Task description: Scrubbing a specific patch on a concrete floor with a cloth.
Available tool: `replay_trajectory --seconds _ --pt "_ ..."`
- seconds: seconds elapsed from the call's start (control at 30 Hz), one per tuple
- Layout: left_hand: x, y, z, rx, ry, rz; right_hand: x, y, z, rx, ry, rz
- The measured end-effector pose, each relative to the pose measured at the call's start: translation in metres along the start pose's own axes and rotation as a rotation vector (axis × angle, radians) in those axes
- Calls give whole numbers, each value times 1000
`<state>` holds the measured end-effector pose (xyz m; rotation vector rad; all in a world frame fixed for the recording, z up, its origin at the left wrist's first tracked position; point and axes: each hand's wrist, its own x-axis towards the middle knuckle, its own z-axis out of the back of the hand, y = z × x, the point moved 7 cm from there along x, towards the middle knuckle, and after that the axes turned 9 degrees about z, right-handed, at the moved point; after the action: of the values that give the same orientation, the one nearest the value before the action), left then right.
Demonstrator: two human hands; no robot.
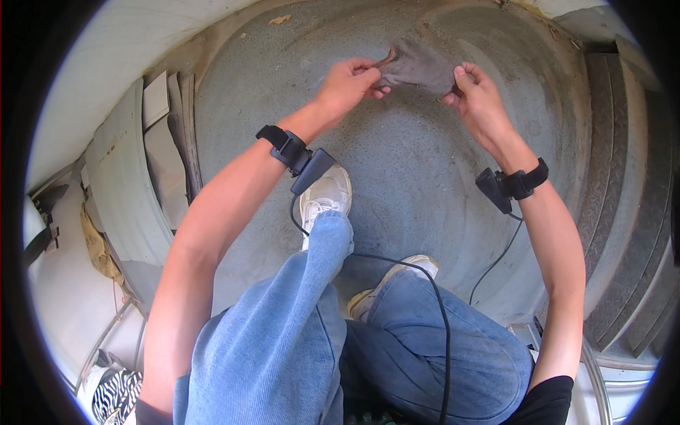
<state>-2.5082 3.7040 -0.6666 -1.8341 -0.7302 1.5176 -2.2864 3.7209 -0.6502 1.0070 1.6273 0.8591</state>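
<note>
A small grey-brown cloth (pixel 422 66) is held stretched between my two hands, above the grey floor (pixel 398 175). My left hand (pixel 353 82) pinches its left end, where a reddish-brown edge is folded up. On the other side, my right hand (pixel 473 87) grips the right end between thumb and fingers. The cloth looks creased and dirty, and its underside is hidden. Each wrist carries a black strapped device, the left device (pixel 303 159) and the right device (pixel 507 186), with thin black cables running from them.
Flat panels and boards (pixel 159 133) lean against the wall at the left. Dark stair treads (pixel 605 159) with a raised pattern rise on the right. My white shoes (pixel 326 194) stand on the floor below the cloth. A dry scrap (pixel 280 19) lies near the far wall.
</note>
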Motion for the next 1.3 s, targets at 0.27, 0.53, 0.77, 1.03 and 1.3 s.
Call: replay_trajectory --seconds 0.27,0.53,0.77,1.03,1.3 --pt "18 -9 33 -143 -227 -40 -3 -13 -25 -54 75 -34" --pt "23 15 27 -628 73 184 5 -21 1 -57 -23 -30" --pt "11 18 2 -705 698 261 27 12 11 -156 -9 55" --pt "0 11 15 -49 44 174 -2 48 -28 -430 476 406" --pt "-16 -28 -24 549 131 -297 -1 34 -28 -296 467 418"
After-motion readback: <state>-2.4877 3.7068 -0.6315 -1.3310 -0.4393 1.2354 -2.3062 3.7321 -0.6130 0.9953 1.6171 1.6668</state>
